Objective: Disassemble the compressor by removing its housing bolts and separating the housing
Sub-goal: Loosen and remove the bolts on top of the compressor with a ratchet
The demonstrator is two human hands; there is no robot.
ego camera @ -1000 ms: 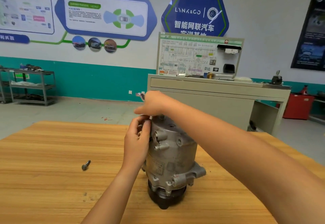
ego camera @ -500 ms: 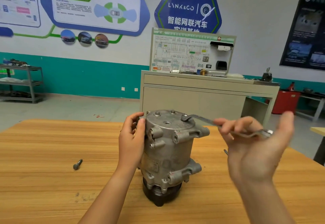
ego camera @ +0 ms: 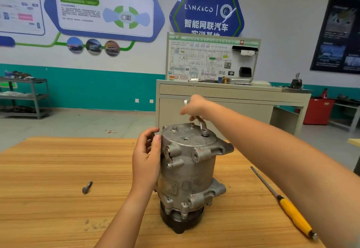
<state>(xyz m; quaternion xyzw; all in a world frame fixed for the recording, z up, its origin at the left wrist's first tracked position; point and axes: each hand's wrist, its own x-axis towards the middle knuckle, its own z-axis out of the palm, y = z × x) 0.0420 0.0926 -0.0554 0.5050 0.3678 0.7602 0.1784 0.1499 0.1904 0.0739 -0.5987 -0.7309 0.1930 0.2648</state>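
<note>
A grey metal compressor point(ego camera: 189, 171) stands upright on its black pulley end in the middle of the wooden table point(ego camera: 48, 169). Bolt heads show on its top face. My left hand point(ego camera: 146, 160) grips the upper left side of the housing. My right hand point(ego camera: 194, 107) holds a metal wrench point(ego camera: 202, 126) behind the compressor, with the wrench's ring end seated on a bolt point(ego camera: 205, 133) at the top right of the housing. One removed bolt point(ego camera: 87, 187) lies on the table to the left.
A yellow-handled screwdriver point(ego camera: 288, 206) lies on the table to the right of the compressor. Behind the table stand a beige training bench point(ego camera: 233, 99), a metal shelf rack point(ego camera: 23, 97) at the left wall and a red cabinet point(ego camera: 318, 111) at the right.
My right hand swung the wrench from the right side round to behind the compressor, its ring end staying on the bolt. My left hand stayed on the housing.
</note>
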